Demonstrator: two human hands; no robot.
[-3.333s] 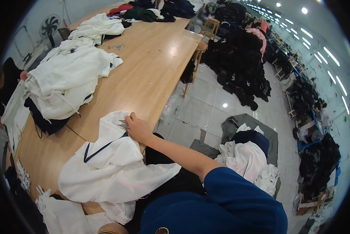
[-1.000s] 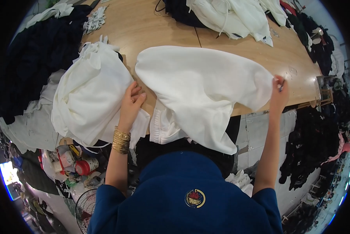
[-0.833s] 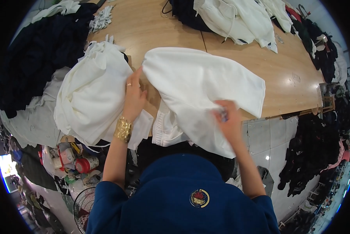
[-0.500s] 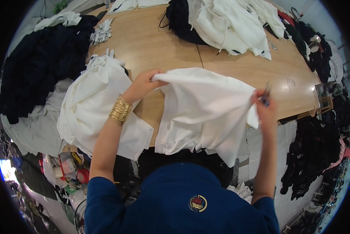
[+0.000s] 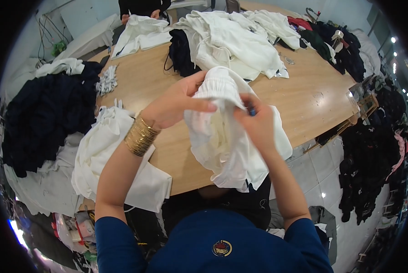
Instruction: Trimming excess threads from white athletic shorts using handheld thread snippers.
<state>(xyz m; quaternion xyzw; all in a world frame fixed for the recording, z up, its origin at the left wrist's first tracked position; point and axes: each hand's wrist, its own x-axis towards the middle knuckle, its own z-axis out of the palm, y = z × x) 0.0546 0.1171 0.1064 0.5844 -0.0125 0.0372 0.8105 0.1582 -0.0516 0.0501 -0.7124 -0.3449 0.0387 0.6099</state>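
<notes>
The head view showed a white garment held up by both hands above the near edge of the worktop. Its gathered elastic band was on top, and the cloth was hanging down from it in loose folds toward the person's lap. Whether any part of it rested on the wood, I could not tell.

The left hand was clamped on the band, with the thumb lying on the front side. Several gold bangles were around this wrist. The right hand, rather blurred, was closed around a small blue thing at the right edge of the band; the blur did not let me see if its fingers also pinched the cloth. The two hands were near each other, but apart.

To the left lay a white cloth pile, and farther left a navy heap. Behind the raised garment, a big stack of white clothes lay partly over a dark garment. At the far side, a co-worker's hands were at another white piece.
</notes>
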